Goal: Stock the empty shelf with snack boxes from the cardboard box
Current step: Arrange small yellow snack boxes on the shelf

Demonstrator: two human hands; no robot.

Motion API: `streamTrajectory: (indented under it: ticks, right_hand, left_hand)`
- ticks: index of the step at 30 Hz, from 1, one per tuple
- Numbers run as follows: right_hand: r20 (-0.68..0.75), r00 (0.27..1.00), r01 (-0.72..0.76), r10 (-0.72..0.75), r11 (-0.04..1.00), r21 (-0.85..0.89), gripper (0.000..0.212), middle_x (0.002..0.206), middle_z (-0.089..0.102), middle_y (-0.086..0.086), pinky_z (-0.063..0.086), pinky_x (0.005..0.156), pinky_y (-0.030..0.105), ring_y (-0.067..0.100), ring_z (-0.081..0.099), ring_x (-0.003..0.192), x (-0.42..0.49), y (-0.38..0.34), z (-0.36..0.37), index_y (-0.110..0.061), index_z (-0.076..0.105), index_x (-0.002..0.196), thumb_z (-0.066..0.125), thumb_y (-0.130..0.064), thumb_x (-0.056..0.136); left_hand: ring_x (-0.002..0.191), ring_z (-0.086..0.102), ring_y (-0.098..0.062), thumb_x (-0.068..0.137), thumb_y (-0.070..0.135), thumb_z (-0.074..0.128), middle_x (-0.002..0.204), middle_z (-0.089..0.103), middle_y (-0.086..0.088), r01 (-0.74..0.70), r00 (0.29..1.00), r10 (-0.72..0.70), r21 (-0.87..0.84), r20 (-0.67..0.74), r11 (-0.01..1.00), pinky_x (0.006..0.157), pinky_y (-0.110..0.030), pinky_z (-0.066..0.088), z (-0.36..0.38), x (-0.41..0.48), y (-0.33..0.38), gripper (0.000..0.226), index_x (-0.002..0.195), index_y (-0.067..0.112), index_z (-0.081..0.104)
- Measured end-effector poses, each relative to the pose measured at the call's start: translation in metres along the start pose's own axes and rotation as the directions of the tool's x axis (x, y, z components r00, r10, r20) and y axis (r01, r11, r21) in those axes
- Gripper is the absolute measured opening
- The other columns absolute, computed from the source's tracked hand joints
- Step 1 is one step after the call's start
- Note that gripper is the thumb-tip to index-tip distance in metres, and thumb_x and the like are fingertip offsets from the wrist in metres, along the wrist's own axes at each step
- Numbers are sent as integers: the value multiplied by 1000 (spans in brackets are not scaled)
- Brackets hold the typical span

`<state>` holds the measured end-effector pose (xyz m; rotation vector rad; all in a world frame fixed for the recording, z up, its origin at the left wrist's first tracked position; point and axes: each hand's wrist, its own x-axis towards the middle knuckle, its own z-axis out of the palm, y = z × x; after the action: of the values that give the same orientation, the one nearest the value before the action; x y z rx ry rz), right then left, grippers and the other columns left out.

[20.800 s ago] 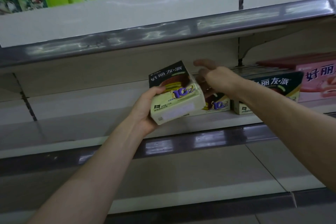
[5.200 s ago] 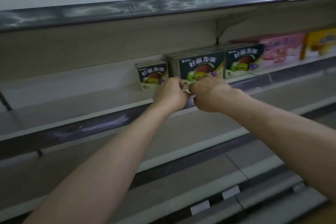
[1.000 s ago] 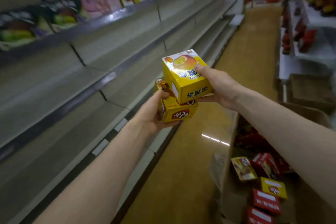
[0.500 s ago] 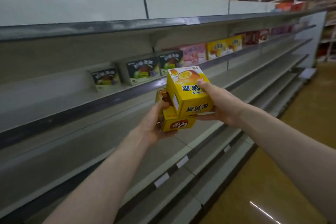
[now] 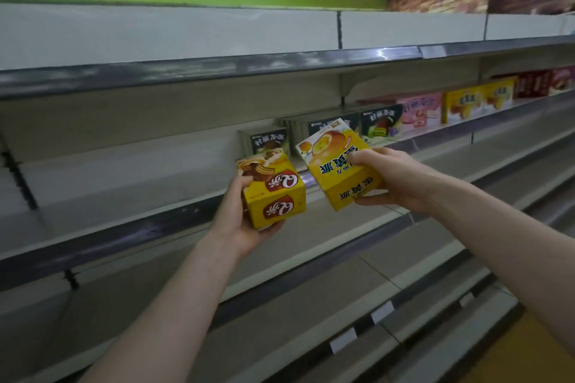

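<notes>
At frame centre, just before the shelf, grips the Q-logo snack box with curled left hand and the yellow pie box with curled right hand, both tilted, and may topple the dark boxes behind if shoved in carelessly.

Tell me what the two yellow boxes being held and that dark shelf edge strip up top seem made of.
Q-logo box in the left hand and cake-picture box in the right hand: likely printed cardboard, lightly glossy, with crisp folded edges and flat printed faces. Upper shelf edge strip: glossy dark plastic or coated metal, unclear which; it mirrors light streaks.
</notes>
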<state>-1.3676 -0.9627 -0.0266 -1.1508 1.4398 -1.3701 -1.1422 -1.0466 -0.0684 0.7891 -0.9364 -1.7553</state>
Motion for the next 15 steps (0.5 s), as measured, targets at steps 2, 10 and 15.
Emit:
streamTrajectory:
  ticks: [2,10,15]
  right_hand:
    - [5,1000,10,-9,1000,-21,42,109,68,11,59,75,38,23,68,96,10,-3,13,-19,54,123,65,-38,87]
    - [19,1000,-4,5,999,-36,40,100,68,9,55,61,31,19,67,85,54,-17,46,-19,55,112,58,-51,88]
    - [205,979,4,4,999,-40,29,105,68,10,59,70,36,23,68,92,84,-21,57,-22,59,108,58,-45,91]
  left_hand:
    - [97,62,-32,87,38,57,100,70,-16,-32,1000,31,-74,-3,997,83,-44,52,-6,3,10,31,109,18,64]
    - [115,55,-42,86,42,49,113,66,-20,-132,991,130,-278,-25,951,105,-62,34,-25,16,33,40,109,13,66]
    - [114,57,-39,87,46,41,111,69,-17,-199,972,225,-262,70,944,102,-69,30,-22,32,47,46,112,17,68]
